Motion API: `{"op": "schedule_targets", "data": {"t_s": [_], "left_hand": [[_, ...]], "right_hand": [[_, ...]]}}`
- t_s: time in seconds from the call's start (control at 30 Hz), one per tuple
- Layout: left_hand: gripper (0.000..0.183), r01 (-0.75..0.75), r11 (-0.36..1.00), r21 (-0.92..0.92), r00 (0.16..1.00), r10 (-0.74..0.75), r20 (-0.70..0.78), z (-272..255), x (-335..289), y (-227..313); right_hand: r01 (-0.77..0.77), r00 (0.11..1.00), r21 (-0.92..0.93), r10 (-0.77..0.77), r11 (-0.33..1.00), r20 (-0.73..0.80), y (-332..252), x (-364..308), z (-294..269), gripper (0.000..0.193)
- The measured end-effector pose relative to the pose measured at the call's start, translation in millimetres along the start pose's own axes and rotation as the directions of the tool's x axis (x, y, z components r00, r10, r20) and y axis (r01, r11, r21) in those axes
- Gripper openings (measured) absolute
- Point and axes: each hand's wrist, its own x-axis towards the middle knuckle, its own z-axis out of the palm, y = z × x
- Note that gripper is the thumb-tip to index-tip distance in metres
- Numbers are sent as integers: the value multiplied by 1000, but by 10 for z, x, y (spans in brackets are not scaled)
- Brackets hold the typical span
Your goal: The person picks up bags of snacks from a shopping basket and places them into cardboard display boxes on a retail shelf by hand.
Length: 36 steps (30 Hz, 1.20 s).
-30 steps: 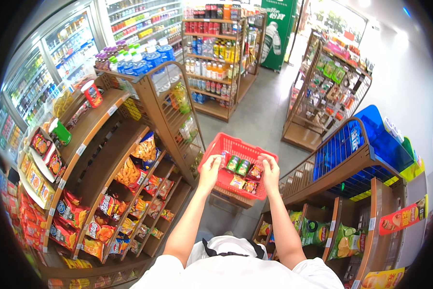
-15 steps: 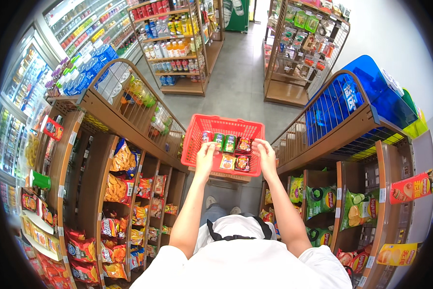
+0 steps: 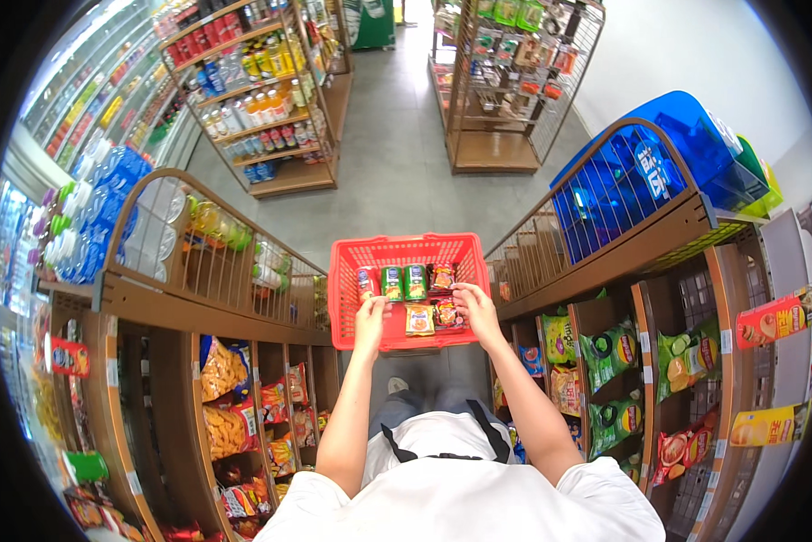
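Observation:
A red plastic shopping basket [image 3: 408, 242] stands in front of me in the aisle. In it lie a red canister [image 3: 368, 283], two green canisters [image 3: 403, 282], an orange-and-white packet [image 3: 419, 319] and two dark red packets [image 3: 442, 275]. My left hand [image 3: 370, 325] is over the basket's near left part, just below the red canister and the nearer green one; its fingers are apart and hold nothing I can see. My right hand [image 3: 476, 313] reaches in at the right, fingertips beside the dark red packets, fingers loosely spread and partly overlapping one packet in view.
Snack shelves flank me, with chip bags [image 3: 614, 357] at right and orange snack bags [image 3: 225, 370] at left. Blue bins [image 3: 636, 163] top the right shelf, bottled water [image 3: 98, 212] the left one. Ahead stand a drinks rack [image 3: 252, 99] and another display rack [image 3: 505, 99].
Both hands have come lower and nearer to the basket's contents, the right one moving inward to the packets. The view has shifted, so the basket sits slightly further left and lower.

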Motion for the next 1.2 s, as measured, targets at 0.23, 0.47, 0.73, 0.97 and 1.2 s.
{"op": "schedule_targets", "data": {"t_s": [0.23,0.47,0.73,0.97,1.2], "left_hand": [[26,136,990,33,989,-138,54,5,199,-442],[25,299,944,143,954,-297,-33,66,473,-806],[37,492,842,220,865,-501,-20,180,958,-1545],[45,600,734,318,784,-618,-51,179,1108,-2011],[53,515,779,358,783,-597,172,342,1157,-1914]], "right_hand": [[-134,991,22,134,991,-18,353,134,1,40],[-294,954,25,291,956,70,904,531,-41,41],[-550,831,67,537,833,143,1210,904,80,64],[-737,663,-59,737,673,132,1820,1146,202,77],[-648,695,-395,718,651,43,2220,1236,331,55]]}}
